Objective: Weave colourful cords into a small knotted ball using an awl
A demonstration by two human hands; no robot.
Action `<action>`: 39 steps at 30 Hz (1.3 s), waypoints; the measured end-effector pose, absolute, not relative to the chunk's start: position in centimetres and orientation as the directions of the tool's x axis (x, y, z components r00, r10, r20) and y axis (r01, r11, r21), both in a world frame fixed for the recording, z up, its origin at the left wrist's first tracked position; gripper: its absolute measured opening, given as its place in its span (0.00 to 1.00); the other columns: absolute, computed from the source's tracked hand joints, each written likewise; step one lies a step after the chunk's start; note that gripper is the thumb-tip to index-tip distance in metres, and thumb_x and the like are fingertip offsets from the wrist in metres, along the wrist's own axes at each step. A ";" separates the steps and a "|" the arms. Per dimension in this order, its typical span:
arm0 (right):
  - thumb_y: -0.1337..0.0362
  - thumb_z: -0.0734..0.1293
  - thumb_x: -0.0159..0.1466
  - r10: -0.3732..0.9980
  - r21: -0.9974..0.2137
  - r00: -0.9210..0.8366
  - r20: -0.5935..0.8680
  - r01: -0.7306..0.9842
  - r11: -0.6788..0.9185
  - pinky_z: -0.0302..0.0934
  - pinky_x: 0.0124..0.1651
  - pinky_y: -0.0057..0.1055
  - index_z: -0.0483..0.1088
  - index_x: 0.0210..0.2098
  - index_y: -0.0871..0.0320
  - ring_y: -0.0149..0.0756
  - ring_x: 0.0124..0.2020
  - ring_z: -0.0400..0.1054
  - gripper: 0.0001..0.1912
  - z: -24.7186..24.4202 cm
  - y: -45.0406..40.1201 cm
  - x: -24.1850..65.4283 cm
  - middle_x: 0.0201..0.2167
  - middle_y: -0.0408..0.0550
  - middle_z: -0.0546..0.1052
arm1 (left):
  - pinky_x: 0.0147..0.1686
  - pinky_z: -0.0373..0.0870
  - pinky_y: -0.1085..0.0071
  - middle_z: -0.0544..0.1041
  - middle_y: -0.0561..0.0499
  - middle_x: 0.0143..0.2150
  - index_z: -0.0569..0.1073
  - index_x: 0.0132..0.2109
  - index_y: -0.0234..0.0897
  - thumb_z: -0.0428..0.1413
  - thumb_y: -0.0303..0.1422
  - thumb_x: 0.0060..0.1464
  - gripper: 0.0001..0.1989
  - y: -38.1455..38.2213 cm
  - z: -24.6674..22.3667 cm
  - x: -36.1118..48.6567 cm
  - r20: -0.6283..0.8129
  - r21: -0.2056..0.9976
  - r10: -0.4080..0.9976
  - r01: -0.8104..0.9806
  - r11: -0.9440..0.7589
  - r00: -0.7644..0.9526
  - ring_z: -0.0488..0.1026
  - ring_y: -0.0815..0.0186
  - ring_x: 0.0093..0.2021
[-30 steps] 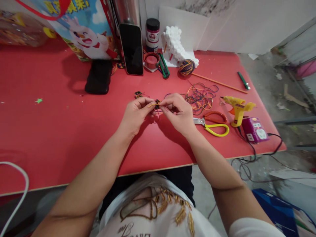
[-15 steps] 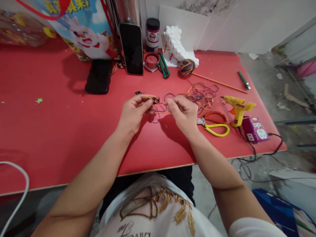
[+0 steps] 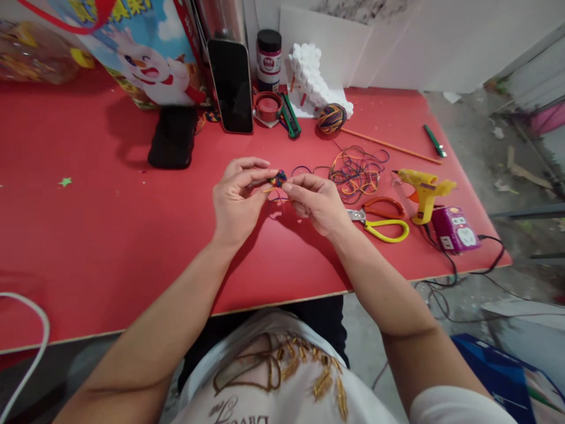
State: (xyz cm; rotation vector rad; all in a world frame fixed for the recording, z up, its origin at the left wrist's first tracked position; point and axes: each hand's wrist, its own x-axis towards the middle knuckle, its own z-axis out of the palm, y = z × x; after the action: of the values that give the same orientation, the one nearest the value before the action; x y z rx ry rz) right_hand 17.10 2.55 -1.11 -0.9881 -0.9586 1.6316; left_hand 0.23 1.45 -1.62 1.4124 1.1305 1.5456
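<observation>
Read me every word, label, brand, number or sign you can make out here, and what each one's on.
"真", first yellow character on the bag; the rest are cut by the top edge and uncertain.
Shirt: upside-down lettering, partly cut off; not surely readable.
Jar: label too small to read.
Purple socket block: label too small.
Glue gun: marking too small.
No number is legible.

knotted cord piece looks textile, rough | tabletop smooth, faintly glossy | phone screen glossy | glue gun plastic
</observation>
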 end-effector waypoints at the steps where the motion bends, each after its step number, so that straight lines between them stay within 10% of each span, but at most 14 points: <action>1: 0.52 0.86 0.48 0.962 -0.908 -0.208 -0.177 -0.342 -0.242 0.43 0.18 0.25 0.76 0.31 0.58 0.20 0.16 0.53 0.23 -1.1 2.6 17.1 0.21 0.34 0.72 | 0.59 0.80 0.63 0.79 0.48 0.53 0.88 0.43 0.48 0.69 0.28 0.58 0.09 1.3 -1.6 0.3 0.347 0.938 0.932 0.035 -0.345 -0.106 0.78 0.61 0.56; 11: 0.62 0.81 0.49 0.952 -0.865 -0.211 -0.222 -0.408 -0.292 0.40 0.20 0.23 0.75 0.28 0.57 0.19 0.17 0.50 0.13 -0.8 2.9 17.7 0.18 0.32 0.67 | 0.45 0.81 0.67 0.84 0.47 0.45 0.86 0.48 0.42 0.69 0.32 0.56 0.12 1.9 -1.7 0.2 0.059 0.921 0.998 -0.384 -0.056 -0.006 0.81 0.65 0.42; 20: 0.58 0.81 0.57 0.992 -0.949 -0.114 -0.054 -0.303 -0.087 0.45 0.19 0.25 0.75 0.32 0.55 0.21 0.17 0.51 0.13 -1.9 2.9 17.7 0.19 0.33 0.67 | 0.41 0.79 0.71 0.85 0.48 0.43 0.86 0.45 0.38 0.71 0.27 0.51 0.13 2.2 -2.2 0.3 -0.064 0.923 0.997 -0.377 0.075 0.043 0.81 0.68 0.37; 24: 0.61 0.77 0.63 0.991 -0.963 -0.061 0.118 -0.252 0.099 0.55 0.22 0.25 0.76 0.48 0.51 0.22 0.22 0.60 0.14 -1.9 2.7 18.0 0.45 0.42 0.81 | 0.34 0.79 0.75 0.84 0.50 0.39 0.86 0.46 0.37 0.72 0.27 0.50 0.14 2.5 -2.1 -0.1 -0.141 0.861 0.985 -0.480 0.169 0.094 0.79 0.71 0.32; 29: 0.55 0.74 0.67 0.939 -0.975 -0.263 0.222 -0.074 0.210 0.67 0.25 0.27 0.64 0.69 0.44 0.22 0.25 0.65 0.33 -2.3 2.6 18.0 0.73 0.50 0.70 | 0.37 0.80 0.76 0.85 0.50 0.38 0.86 0.45 0.36 0.74 0.25 0.47 0.16 2.6 -2.0 -0.1 -0.185 0.801 0.973 -0.553 0.229 0.135 0.81 0.71 0.33; 39: 0.59 0.76 0.66 0.933 -0.957 -0.227 0.280 0.010 0.289 0.74 0.44 0.32 0.79 0.50 0.58 0.33 0.39 0.77 0.15 -3.4 3.1 17.9 0.44 0.48 0.84 | 0.25 0.72 0.78 0.82 0.52 0.31 0.84 0.38 0.35 0.69 0.20 0.47 0.10 2.8 -1.7 -0.2 -0.254 0.796 0.955 -0.527 0.298 0.156 0.76 0.73 0.26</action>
State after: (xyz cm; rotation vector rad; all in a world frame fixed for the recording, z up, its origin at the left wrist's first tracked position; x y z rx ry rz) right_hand 17.94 3.07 -3.37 -0.9045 -1.5275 1.1248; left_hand -0.25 2.79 -1.69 0.6172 0.8554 1.1625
